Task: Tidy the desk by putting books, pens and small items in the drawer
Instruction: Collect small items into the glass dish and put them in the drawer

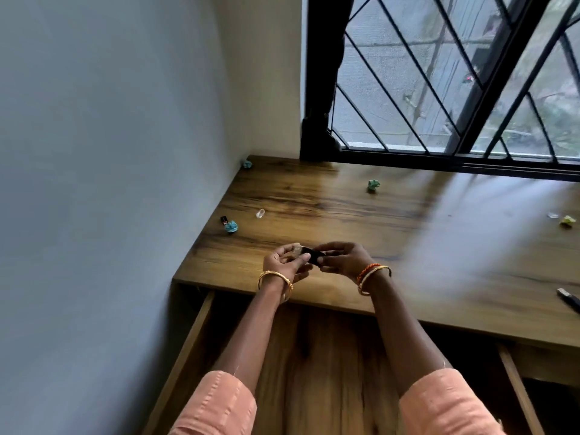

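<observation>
The wooden bench [392,221] runs under a barred window [455,76], and its drawer [320,356] stands pulled out beneath the forearms. Above the bench's front edge, the left hand [284,262] pinches a clear cap [296,248] while the right hand [343,257] pinches a small black stick [315,255]; the two pieces meet between the hands. Crumpled paper balls lie scattered on the bench: blue [231,227], green [373,185], yellow [568,220]. Near the blue ball lie another black stick [224,220] and a loose clear cap [260,213].

Dim, cool daylight from the window [455,73]; soft glare on the desk [423,215], blurred wide-angle edges.
</observation>
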